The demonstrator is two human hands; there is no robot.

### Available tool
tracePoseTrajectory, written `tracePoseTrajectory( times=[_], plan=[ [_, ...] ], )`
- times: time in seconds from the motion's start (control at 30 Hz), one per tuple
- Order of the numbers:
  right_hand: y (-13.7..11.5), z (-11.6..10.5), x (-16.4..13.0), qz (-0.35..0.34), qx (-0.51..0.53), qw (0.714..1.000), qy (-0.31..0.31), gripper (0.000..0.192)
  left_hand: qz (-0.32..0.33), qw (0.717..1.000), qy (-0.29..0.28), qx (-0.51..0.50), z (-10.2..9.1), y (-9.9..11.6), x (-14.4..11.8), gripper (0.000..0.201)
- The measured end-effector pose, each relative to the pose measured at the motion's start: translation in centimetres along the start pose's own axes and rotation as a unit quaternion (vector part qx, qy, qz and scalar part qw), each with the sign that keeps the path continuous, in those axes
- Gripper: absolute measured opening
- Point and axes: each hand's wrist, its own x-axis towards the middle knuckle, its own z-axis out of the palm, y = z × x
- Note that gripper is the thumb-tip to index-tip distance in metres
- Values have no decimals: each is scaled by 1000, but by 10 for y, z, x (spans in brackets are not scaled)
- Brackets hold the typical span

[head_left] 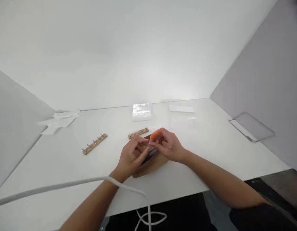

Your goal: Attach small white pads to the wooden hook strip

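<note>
My left hand (131,155) and my right hand (169,146) meet at the middle of the table, fingertips pinched close together. Whatever small thing lies between the fingertips is too small to make out. Bright orange material (156,134) shows along my right index finger; I cannot tell whether it is worn or held. Right below both hands is a brown, curved object (152,167) with a dark inside, partly hidden by them. Just behind the hands lies a short wooden strip with metal hooks (138,132). A similar wooden hook strip (95,144) rests further left.
A clear-wrapped white packet (142,112) sits near the back wall, beside a flat clear-and-white package (182,108). White paper scraps (59,120) lie at back left. A clear case (251,128) leans against the right wall. A white cable (66,184) crosses over my left forearm.
</note>
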Motion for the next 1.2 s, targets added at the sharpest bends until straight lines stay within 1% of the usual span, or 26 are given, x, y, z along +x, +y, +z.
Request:
tracePoseTrajectory(
  times=[0.13, 0.27, 0.47, 0.6, 0.73, 0.93, 1.03, 1.2],
  plan=[
    [-1, 1, 1, 6, 9, 1000, 9, 21, -43, 999, 5, -23, -1, 9, 1, 20],
    [-1, 2, 2, 15, 58, 998, 10, 22, -68, 997, 24, -43, -2, 13, 1, 20],
    [1, 2, 3, 25, 100, 995, 2, 25, -89, 992, 36, -86, -3, 10, 2, 19],
    [1, 0, 3, 26, 114, 993, -9, 26, -99, 986, 58, -119, -2, 5, 3, 23],
    [1, 1, 2, 19, 93, 995, -16, 22, -113, 982, 76, -128, -2, 2, 3, 24],
    [1, 1, 1, 9, 53, 998, -15, 21, -140, 982, 82, -99, -3, 9, 3, 29],
    [3, -1, 1, -9, 25, 1000, -9, 20, -142, 982, 84, -87, -3, 11, 3, 29],
    [6, -2, 0, -58, -47, 997, 18, 20, -146, 980, 102, -86, -2, 11, 2, 26]
  ],
)
